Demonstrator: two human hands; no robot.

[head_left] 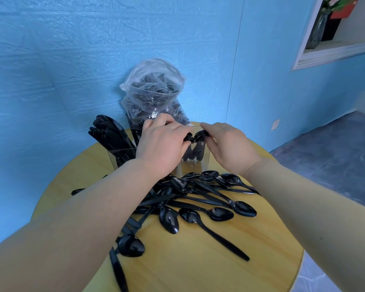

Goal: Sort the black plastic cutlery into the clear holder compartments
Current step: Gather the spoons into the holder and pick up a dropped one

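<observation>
– What are you working on there?

– You have a round, yellow wood-grain table (198, 260) pushed against the blue wall.

– And what lies on it?

– A loose pile of black spoons (198, 199) is spread across the middle, handles crossing. At the far side stands your clear holder (122, 152), its left compartment packed with upright black pieces, possibly knives. Behind it, a clear plastic bag (154, 91) full of more black cutlery sits at the table's far edge.
</observation>
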